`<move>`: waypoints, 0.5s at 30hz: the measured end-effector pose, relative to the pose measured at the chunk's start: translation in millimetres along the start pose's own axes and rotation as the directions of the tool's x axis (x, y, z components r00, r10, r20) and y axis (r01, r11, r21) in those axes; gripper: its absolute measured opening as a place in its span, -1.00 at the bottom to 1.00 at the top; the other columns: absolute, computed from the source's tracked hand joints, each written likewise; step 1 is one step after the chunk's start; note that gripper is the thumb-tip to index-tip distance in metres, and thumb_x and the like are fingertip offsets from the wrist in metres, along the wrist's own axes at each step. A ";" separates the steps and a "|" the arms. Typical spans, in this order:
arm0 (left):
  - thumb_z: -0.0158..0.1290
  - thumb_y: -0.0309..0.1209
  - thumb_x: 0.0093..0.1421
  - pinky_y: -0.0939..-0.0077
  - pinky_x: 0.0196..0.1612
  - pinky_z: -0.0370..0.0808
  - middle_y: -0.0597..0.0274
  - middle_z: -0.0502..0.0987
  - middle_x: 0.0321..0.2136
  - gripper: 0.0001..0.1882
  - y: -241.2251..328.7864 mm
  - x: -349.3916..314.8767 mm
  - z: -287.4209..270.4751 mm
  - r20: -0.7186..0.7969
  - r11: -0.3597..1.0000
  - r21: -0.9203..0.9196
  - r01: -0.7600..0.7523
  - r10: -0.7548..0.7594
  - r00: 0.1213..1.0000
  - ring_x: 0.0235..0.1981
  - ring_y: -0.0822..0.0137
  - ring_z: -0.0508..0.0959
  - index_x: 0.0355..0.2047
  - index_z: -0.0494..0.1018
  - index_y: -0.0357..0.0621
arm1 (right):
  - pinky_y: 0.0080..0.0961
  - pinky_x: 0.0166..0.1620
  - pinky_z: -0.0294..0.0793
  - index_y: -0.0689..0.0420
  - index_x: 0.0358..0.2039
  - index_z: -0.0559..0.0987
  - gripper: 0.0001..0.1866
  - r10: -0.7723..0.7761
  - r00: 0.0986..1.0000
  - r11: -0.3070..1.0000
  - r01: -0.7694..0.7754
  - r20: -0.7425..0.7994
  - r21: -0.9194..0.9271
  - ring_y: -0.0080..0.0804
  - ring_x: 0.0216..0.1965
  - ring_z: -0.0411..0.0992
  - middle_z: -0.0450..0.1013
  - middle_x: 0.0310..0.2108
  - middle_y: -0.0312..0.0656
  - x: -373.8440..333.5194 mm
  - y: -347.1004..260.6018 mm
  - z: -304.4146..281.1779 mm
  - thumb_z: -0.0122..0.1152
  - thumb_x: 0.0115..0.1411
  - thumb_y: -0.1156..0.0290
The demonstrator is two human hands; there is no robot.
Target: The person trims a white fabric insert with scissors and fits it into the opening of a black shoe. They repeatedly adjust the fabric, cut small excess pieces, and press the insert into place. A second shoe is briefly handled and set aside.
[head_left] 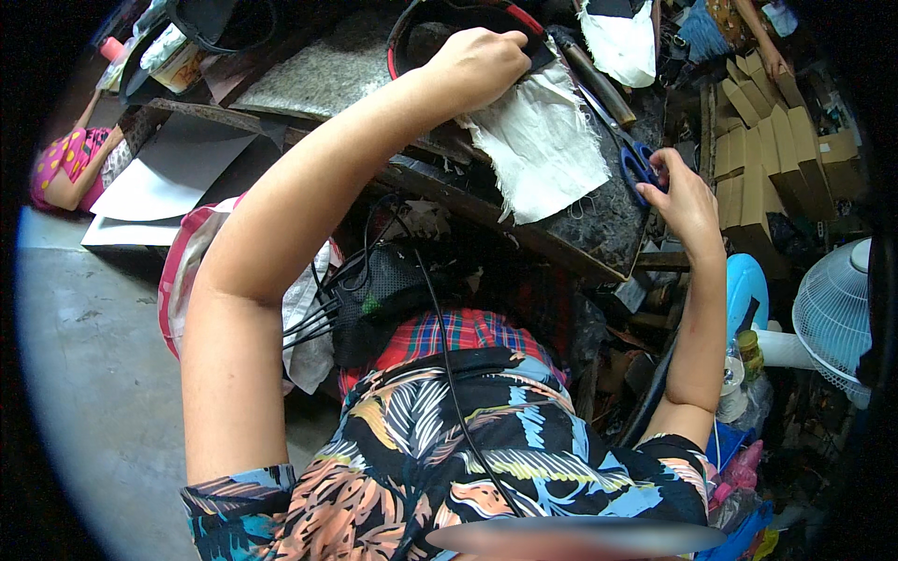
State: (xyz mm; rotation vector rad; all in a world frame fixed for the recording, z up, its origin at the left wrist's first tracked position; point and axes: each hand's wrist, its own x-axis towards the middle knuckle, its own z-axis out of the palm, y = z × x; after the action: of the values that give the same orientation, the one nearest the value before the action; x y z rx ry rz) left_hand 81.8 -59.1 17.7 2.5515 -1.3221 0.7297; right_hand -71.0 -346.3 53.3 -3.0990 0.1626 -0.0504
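Stretched across the worktable (318, 79), my left hand (482, 65) is closed, its fingertips curled in at the edge of a black piece with red trim (400, 28). What it pinches, if anything, is hidden. A white cloth with frayed edges (543, 145) lies right beside and below this hand, partly hanging at the table's near edge. On the right, the thumb and fingers of my right hand (687, 198) close on the blue handles of a pair of scissors (640, 170). The scissors' blades point away to the upper left, along the cloth's right side.
A dark metal rod (603, 84) lies near the scissors, with another white cloth (622, 42) behind. Cardboard pieces (767, 159) are stacked at right, above a white fan (837, 309). White sheets (178, 173) lie at left. Two other people are partly seen at the far edges.
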 end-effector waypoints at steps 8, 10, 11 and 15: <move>0.14 -0.26 0.16 0.18 -0.16 0.54 0.02 0.53 -0.33 -0.76 -17.5 8.7 -14.3 0.128 0.997 -0.070 0.029 -0.020 0.992 -0.27 -0.01 0.59 -0.38 0.52 -0.22 | -0.49 -0.35 0.42 0.11 -0.20 0.63 -0.70 -0.011 0.999 0.942 -0.006 0.049 0.336 -0.49 -0.45 0.49 0.51 -0.51 -0.27 -13.2 28.7 -30.4 0.32 0.02 0.33; 0.25 -0.14 0.05 0.18 -0.14 0.54 0.02 0.57 -0.38 -0.65 -7.1 15.5 -17.2 0.257 0.997 -0.001 0.074 -0.071 0.964 -0.26 -0.01 0.60 -0.42 0.56 -0.23 | -0.66 -0.32 0.41 0.23 -0.20 0.59 -0.78 0.009 0.999 0.799 -0.030 0.038 0.601 -0.68 -0.41 0.44 0.50 -0.47 -0.36 -18.7 25.3 -39.6 0.24 0.09 0.59; 0.26 -0.17 0.04 0.20 -0.14 0.55 0.02 0.60 -0.38 -0.68 -0.5 16.9 -17.4 0.266 0.998 0.012 0.069 -0.070 0.961 -0.26 0.00 0.62 -0.41 0.59 -0.20 | -0.68 -0.29 0.43 0.24 -0.19 0.58 -0.78 -0.058 0.997 0.732 0.070 -0.041 0.677 -0.70 -0.40 0.44 0.52 -0.43 -0.38 -21.8 20.6 -43.2 0.22 0.11 0.63; 0.22 -0.34 -0.01 0.21 -0.16 0.58 0.04 0.63 -0.41 -0.84 11.7 19.5 -17.9 0.187 0.997 0.033 0.071 -0.076 0.979 -0.28 0.02 0.65 -0.42 0.64 -0.12 | -0.60 -0.31 0.45 0.13 -0.19 0.59 -0.75 -0.159 0.975 0.849 0.216 -0.156 0.482 -0.57 -0.42 0.51 0.53 -0.46 -0.25 -19.6 -14.1 -47.9 0.30 0.08 0.45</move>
State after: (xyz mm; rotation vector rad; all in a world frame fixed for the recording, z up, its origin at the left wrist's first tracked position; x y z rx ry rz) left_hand 75.7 -73.4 42.1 2.7316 -1.2699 0.5052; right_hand -90.6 -332.0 101.1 -2.5811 -0.1353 -0.2319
